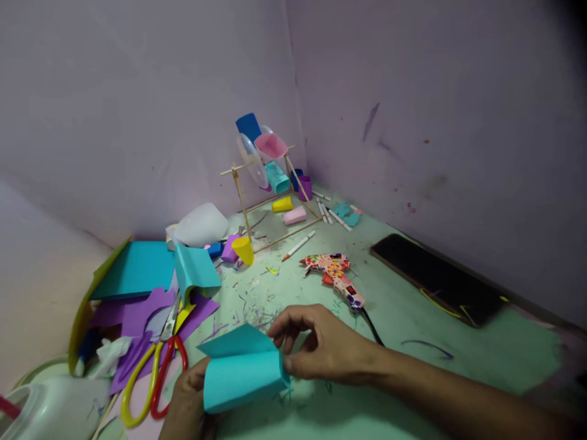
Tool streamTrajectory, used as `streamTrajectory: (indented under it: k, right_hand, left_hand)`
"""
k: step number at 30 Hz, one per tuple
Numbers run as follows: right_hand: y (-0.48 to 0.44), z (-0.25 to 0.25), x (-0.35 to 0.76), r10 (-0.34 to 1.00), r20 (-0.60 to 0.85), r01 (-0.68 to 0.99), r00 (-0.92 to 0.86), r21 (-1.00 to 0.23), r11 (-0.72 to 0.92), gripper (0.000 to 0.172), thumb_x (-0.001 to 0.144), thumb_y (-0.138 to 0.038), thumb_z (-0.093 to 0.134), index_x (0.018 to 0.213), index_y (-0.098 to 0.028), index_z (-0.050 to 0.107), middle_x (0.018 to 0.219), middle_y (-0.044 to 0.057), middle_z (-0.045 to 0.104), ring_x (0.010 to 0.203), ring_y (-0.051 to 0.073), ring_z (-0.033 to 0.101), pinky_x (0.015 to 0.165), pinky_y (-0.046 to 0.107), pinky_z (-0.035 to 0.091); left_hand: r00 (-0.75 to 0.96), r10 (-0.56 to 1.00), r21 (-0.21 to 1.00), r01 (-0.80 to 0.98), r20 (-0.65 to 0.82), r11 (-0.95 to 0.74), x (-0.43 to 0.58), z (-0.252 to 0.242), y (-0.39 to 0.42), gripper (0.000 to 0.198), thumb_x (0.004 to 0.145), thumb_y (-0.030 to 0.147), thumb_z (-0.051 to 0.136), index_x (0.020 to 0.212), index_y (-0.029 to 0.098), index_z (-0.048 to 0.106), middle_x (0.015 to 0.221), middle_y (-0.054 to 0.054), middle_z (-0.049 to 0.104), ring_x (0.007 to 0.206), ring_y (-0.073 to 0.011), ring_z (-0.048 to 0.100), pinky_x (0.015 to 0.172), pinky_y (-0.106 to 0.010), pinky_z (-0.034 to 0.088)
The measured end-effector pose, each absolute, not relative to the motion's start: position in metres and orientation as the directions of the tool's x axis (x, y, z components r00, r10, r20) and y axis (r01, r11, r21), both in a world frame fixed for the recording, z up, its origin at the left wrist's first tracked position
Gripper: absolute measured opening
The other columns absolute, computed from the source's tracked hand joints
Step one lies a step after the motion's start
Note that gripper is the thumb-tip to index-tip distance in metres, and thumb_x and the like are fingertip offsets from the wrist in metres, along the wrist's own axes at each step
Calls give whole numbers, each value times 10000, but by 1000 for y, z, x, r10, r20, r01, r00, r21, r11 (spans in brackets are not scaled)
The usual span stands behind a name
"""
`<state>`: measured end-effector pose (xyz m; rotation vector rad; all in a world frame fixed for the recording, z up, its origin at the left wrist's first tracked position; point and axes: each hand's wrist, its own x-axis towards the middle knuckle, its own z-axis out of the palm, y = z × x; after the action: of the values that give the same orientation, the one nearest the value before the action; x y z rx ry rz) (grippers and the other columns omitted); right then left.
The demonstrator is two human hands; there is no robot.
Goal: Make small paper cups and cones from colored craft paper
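Observation:
A folded piece of turquoise paper (243,379) is bent into an open-sided tube, with one flap standing up along its top. My left hand (186,397) grips its left end from below, and part of that hand is hidden behind the paper. At the right end, my right hand (321,345) curls its thumb and fingers around the paper's edge. Scissors (158,379) with one yellow and one red handle lie left of my hands on paper scraps. A floral-patterned glue gun (334,272) rests beyond my right hand, its black cord running toward my forearm.
A stick frame (241,198) carries a clear-disc wheel with coloured paper cups at the back corner. Several markers (298,245) lie near it. A dark phone-like slab (440,278) lies by the right wall. Turquoise sheets (132,269) and a white bottle (55,403) crowd the left.

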<state>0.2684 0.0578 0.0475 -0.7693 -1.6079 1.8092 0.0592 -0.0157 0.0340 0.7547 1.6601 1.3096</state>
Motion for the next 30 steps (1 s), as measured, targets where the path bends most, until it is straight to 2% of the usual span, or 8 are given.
streamTrajectory:
  k: [4,9,13,16,20,24,27,30]
  right_hand:
    - [54,39,263,774,2,-13,-633,-1000,-8,249,567,-86,631,802,-135,695,642,-22,584,574,83,498,487,167,387]
    - [51,34,258,835,6,-53,-551,-998,-28,121,576,-64,598,643,-146,656,571,-35,548,532,72,433,462,166,344]
    - [55,32,258,822,-96,-219,-562,-941,-259,127,503,-55,660,597,-140,643,568,-32,588,550,82,489,491,174,394]
    - [59,33,260,779,-219,-310,-588,-828,-467,145,491,-122,680,623,-144,624,543,-43,566,498,80,501,472,190,431]
    - [60,39,262,733,-278,-323,-620,-762,-562,181,528,-201,671,689,-157,599,542,-58,500,465,65,476,465,195,469]
    - [51,37,256,739,-248,-319,-626,-783,-534,265,531,-166,729,771,-154,621,607,-44,556,504,65,500,483,176,469]
    - [43,27,249,764,-164,-288,-625,-861,-420,294,561,-156,768,830,-144,650,660,-18,628,563,88,547,513,183,459]
    - [38,20,245,734,-106,-229,-671,-911,-342,293,611,-190,770,881,-141,669,697,4,667,594,110,580,542,206,466]
  left_hand:
    - [-413,838,933,-109,-356,343,65,40,-16,162,350,117,766,441,159,638,397,15,597,357,-139,523,369,-226,429]
    - [-427,854,955,-140,-297,262,82,47,-20,112,410,107,721,454,157,632,410,35,572,396,-110,493,383,-193,365]
    - [-362,890,956,-197,-277,218,87,52,-24,123,448,154,765,519,149,665,442,32,558,423,-78,439,399,-174,322]
    - [-270,942,961,-243,-199,133,80,51,-26,274,579,370,771,697,134,700,496,15,554,421,-70,420,391,-173,302]
    - [-239,964,962,-267,-120,53,74,41,-25,400,670,448,720,924,145,657,694,-30,636,456,-71,476,403,-169,331]
    - [-129,991,989,-135,34,-51,87,32,-22,592,612,444,773,1102,168,589,950,-81,656,730,-159,599,609,-232,480]
    - [-91,995,991,-120,41,-52,100,35,-24,508,599,443,777,990,146,649,877,-93,693,807,-222,629,728,-305,506]
    - [-112,994,993,-119,12,-26,104,42,-28,400,601,427,771,850,126,690,780,-92,713,728,-228,644,696,-318,515]
